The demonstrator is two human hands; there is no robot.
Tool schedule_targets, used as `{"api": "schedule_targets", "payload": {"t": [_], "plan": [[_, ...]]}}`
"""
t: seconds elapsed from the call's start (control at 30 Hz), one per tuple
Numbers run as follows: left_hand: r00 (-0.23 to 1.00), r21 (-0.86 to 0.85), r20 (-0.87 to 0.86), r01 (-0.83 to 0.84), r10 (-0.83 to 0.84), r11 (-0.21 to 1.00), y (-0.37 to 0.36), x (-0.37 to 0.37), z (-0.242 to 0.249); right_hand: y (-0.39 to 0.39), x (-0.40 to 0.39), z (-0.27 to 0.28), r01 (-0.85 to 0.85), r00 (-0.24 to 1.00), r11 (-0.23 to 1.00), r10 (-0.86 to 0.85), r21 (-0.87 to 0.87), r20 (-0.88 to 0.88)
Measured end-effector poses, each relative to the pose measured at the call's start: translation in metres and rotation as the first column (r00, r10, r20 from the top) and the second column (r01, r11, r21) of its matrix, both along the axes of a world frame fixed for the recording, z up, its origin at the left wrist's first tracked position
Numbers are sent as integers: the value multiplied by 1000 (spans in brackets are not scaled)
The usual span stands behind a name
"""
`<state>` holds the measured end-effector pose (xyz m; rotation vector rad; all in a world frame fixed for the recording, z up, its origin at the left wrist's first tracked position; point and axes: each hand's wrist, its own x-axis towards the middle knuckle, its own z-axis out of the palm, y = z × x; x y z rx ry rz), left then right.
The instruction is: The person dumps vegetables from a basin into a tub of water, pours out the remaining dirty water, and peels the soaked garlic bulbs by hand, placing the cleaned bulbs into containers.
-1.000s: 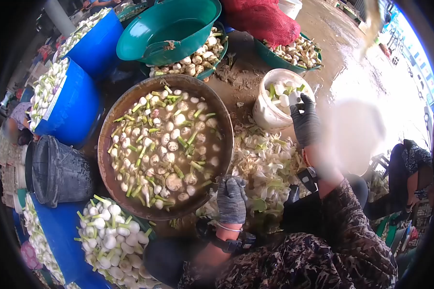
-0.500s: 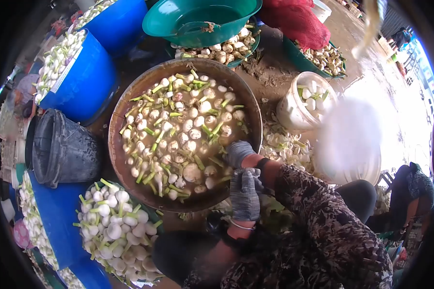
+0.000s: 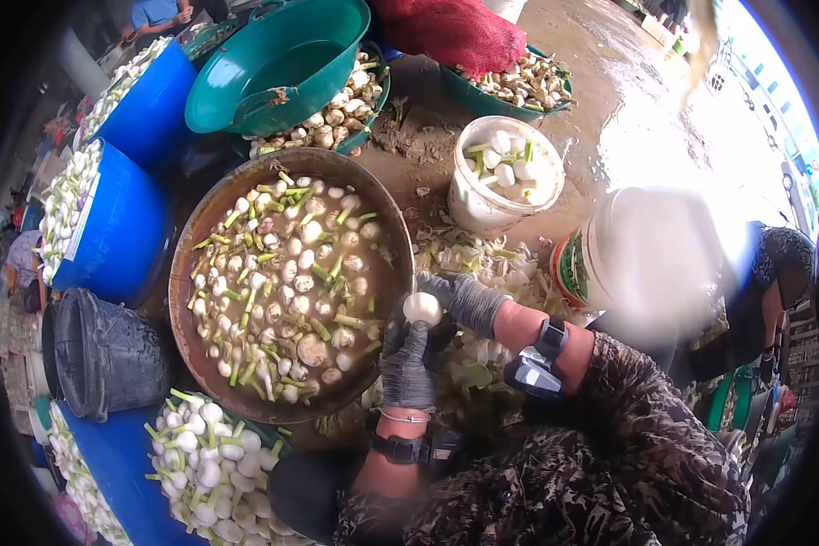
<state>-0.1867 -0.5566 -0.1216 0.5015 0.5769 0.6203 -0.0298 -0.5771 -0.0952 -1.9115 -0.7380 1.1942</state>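
Observation:
A round white garlic bulb (image 3: 422, 309) is gripped in my gloved left hand (image 3: 408, 366), beside the right rim of a wide rusty basin (image 3: 184, 314). My gloved right hand (image 3: 471, 302) is closed against the bulb's upper right side, its fingertips partly hidden. Murky water fills the basin, with many white bulbs and green stem pieces floating in it. Pale peelings (image 3: 487, 273) lie on the ground just beyond my hands.
A white bucket (image 3: 482, 211) of cleaned bulbs stands beyond the peelings, another bucket (image 3: 573, 268) to its right. Left are blue tubs (image 3: 123, 223), a dark bucket (image 3: 109, 355) and heaped stemmed bulbs (image 3: 211, 469). A green tub (image 3: 282, 109) and red sack (image 3: 455, 36) sit behind.
My right hand has left the basin's water edge, and both hands are now together outside its rim. A white garlic bulb now shows between them. The view has shifted.

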Motion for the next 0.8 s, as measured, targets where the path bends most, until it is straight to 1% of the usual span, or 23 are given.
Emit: {"api": "schedule_targets", "payload": {"t": [0.03, 0.07, 0.1, 0.13, 0.17, 0.2, 0.23, 0.27, 0.3, 0.33, 0.37, 0.43, 0.5, 0.57, 0.63, 0.67, 0.7, 0.73, 0.8], "plan": [[1000, 20, 13, -8, 7, 1000, -3, 1, 6, -12, 1, 2, 18, 1000, 1000, -18, 4, -2], [999, 96, -37, -13, 17, 995, -5, 4, 11, -26, 1, 5, 39, 967, 985, -79, 166, 240], [999, 102, -36, -4, 8, 995, -8, 5, 18, -38, 2, 11, 14, 873, 947, -168, 320, 458], [992, 156, -121, -16, 36, 988, -12, 6, 26, -48, 3, 22, -47, 815, 932, -172, 359, 553], [977, 210, -204, -23, 66, 978, -16, 8, 30, -57, 2, 34, -41, 815, 932, -177, 360, 552], [968, 205, -242, -15, 66, 979, -18, 9, 27, -66, 1, 47, -147, 755, 935, -105, 323, 647], [969, 208, -240, -5, 55, 978, -20, 11, 27, -73, 2, 54, -246, 678, 929, -39, 276, 734], [952, 267, -302, 39, 45, 963, -22, 13, 27, -78, 2, 55, -280, 618, 933, -5, 226, 786], [931, 323, -363, 86, 40, 942, -24, 15, 29, -81, 1, 53, -268, 616, 935, -19, 232, 787], [917, 374, -390, 80, 78, 924, -26, 17, 25, -84, -1, 49, -280, 606, 935, -5, 219, 796], [918, 380, -391, 90, 71, 921, -28, 17, 20, -85, -1, 47, -293, 596, 934, 10, 206, 803], [924, 534, -358, 83, 136, 841, -32, 15, 16, -87, -2, 47, -290, 583, 938, 16, 190, 813], [918, 528, -379, 112, 115, 842, -34, 14, 15, -89, 0, 46, -272, 580, 949, 28, 162, 814], [912, 519, -397, 136, 97, 844, -34, 13, 14, -90, 2, 45, -271, 586, 948, 24, 168, 810], [894, 555, -443, 215, 67, 804, -32, 10, 11, -90, 4, 43, -272, 594, 946, 19, 178, 804], [919, 580, -390, 194, 61, 791, -32, 9, 11, -89, 5, 42, -212, 707, 958, 17, 190, 707], [917, 580, -395, 197, 61, 790, -32, 8, 12, -88, 6, 41, -151, 806, 969, 7, 194, 592], [943, 552, -330, 157, 42, 819, -32, 8, 13, -88, 10, 38, -148, 809, 969, 5, 197, 588], [982, 465, -187, 86, 3, 881, -31, 6, 10, -88, 25, 26, -64, 853, 985, -29, 160, 521]]}}
